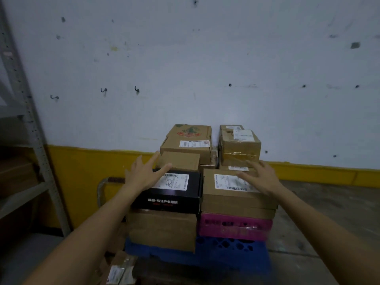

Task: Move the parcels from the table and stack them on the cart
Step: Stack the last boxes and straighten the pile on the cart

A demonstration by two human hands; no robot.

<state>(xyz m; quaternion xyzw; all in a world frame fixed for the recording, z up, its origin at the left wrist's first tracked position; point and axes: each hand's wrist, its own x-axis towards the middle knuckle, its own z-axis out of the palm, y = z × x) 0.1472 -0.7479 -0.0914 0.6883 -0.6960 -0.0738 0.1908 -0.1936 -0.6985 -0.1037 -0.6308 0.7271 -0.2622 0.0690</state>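
White wall behind; left hand (141,175), right hand (260,176) splayed, grip empty, over stacked parcels (236,194).

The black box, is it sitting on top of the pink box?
No. The black box sits on a plain brown cardboard box; the pink box is beside it, under another brown parcel.

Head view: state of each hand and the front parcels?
left hand: open, fingers spread, over the black box
right hand: open, over the labelled brown box
black box: closed, stacked on a brown carton
labelled brown box: closed, stacked above the pink box
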